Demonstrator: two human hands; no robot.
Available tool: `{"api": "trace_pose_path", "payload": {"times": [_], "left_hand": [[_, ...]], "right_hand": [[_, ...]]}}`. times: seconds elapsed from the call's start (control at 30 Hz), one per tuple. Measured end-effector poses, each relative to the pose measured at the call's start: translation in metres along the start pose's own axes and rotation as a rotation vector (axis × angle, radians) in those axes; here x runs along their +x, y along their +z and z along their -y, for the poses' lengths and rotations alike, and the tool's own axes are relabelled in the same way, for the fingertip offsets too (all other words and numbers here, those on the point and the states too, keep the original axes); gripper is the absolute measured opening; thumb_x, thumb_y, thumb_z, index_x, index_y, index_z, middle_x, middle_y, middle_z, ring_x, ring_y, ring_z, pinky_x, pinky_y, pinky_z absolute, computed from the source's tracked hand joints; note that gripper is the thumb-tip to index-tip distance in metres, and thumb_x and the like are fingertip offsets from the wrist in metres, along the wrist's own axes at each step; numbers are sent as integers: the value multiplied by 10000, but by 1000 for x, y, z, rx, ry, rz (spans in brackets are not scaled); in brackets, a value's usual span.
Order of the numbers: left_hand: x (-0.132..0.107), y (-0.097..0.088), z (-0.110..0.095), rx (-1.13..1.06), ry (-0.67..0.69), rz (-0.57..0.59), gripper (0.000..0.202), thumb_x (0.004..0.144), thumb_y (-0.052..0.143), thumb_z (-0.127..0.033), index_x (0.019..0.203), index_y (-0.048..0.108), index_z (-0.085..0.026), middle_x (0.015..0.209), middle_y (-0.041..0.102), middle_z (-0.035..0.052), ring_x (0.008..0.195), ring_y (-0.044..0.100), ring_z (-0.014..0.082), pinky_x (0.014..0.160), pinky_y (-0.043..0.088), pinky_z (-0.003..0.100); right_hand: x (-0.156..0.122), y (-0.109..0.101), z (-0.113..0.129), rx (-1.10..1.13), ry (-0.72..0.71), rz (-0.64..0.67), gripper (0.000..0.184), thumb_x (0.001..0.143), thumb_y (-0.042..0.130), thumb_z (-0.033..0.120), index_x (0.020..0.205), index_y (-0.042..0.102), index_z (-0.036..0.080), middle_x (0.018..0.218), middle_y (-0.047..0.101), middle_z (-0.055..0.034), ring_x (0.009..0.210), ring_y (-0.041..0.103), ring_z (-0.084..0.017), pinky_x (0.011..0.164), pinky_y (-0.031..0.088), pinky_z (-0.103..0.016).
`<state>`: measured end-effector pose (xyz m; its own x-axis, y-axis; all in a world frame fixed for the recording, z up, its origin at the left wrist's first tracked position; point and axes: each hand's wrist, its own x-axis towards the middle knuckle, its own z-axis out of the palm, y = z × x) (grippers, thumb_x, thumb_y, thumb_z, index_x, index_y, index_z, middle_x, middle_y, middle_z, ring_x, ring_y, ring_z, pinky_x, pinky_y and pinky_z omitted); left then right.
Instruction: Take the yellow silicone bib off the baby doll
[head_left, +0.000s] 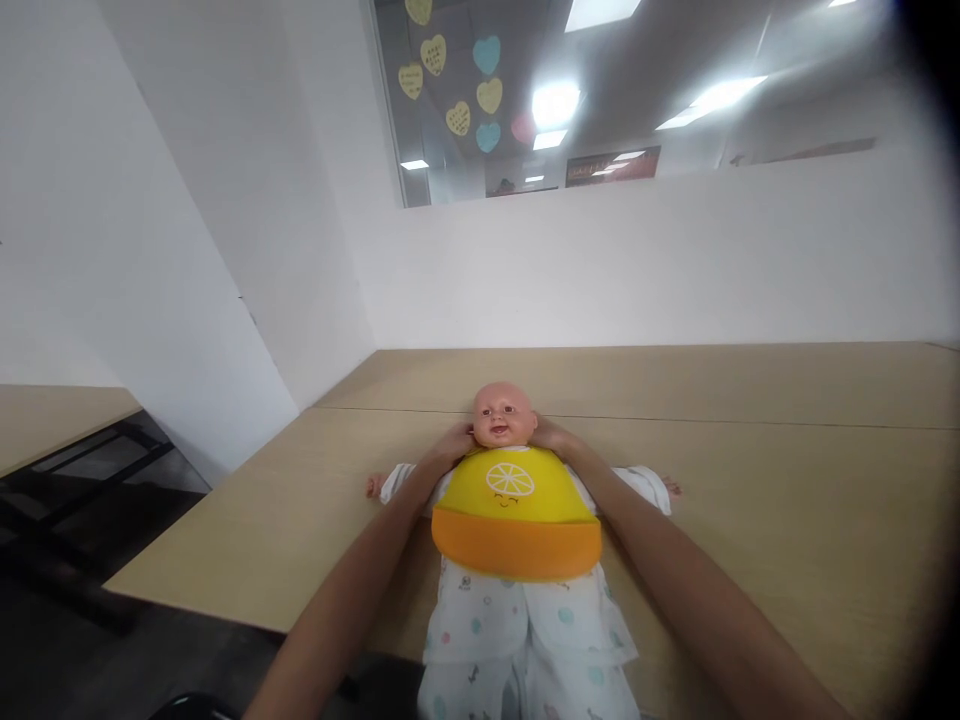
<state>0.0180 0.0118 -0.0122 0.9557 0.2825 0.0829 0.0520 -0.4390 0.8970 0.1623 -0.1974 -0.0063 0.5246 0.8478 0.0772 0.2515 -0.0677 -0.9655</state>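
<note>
White walls point(652, 265) are met at a corner beyond a pale wooden counter point(795, 520), and a window point(622, 110) is set high in the far one. Its glass is dotted with paper hearts point(490, 96) in yellow, blue and pink, some of them written on, and ceiling lights are seen in it. At the far left, part of a second table point(56, 420) is shown on dark legs.

On the counter a bald doll point(503, 410) is laid on its back, its head pointed toward the far wall and its arms spread out to both sides. It is dressed in white clothes point(480, 625), printed with small coloured figures on the lower part. Its chest is covered by a yellow bib point(510, 480) marked with a white citrus slice and a smiling face. Along the bib's lower edge an orange pocket point(517, 547) is formed; what is held inside cannot be seen.

Beside the doll's neck, the left hand point(455, 441) and the right hand point(550, 434) are placed on opposite sides. The fingers are largely hidden by the head, so whether anything is pinched in either grip cannot be told.
</note>
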Motion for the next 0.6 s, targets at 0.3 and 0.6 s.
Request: {"api": "trace_pose_path", "payload": {"times": [0.3, 0.6], "left_hand": [[-5, 0, -4, -30, 73, 32, 303, 740, 786, -301, 978, 876, -135, 1048, 875, 157, 1147, 764, 378, 1067, 617, 483], [-7, 6, -3, 208, -26, -60, 292, 800, 621, -261, 895, 862, -125, 1009, 881, 114, 1034, 790, 358, 934, 618, 417]], "right_hand": [[10, 2, -9, 178, 60, -159, 362, 752, 762, 470, 929, 802, 157, 1065, 864, -170, 1049, 771, -351, 904, 651, -427], [3, 2, -14, 328, 8, -372, 494, 935, 696, 630, 935, 812, 150, 1009, 866, -159, 1045, 798, -349, 971, 670, -464]]}}
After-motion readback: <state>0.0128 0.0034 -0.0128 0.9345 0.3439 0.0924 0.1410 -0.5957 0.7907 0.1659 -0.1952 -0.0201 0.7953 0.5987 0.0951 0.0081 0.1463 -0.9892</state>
